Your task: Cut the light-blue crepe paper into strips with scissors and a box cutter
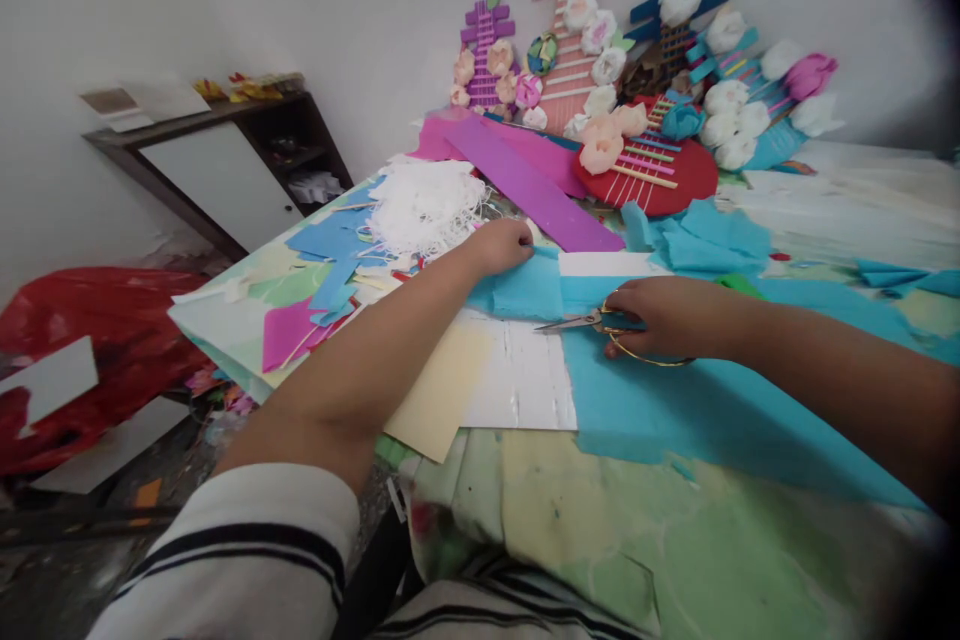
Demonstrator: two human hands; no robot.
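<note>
My right hand (656,318) is closed around the handles of a pair of scissors (568,324), whose blades point left. Under the scissors spreads a large sheet of turquoise crepe paper (675,410). My left hand (504,246) is closed, its fingertips pinching the far edge of a folded turquoise crepe paper piece (527,290). That piece lies just left of the blade tips, partly over a white sheet (517,375). A cream card (442,385) shows below my left forearm, which hides part of it.
Shredded white paper (431,205), blue scraps (322,238) and a magenta piece (289,332) lie left. A purple strip (536,185) crosses the back. Decorated guitar-shaped crafts (577,30) lean on the wall, with a red one (652,170) in front. A red plastic bag (97,320) is beside the table.
</note>
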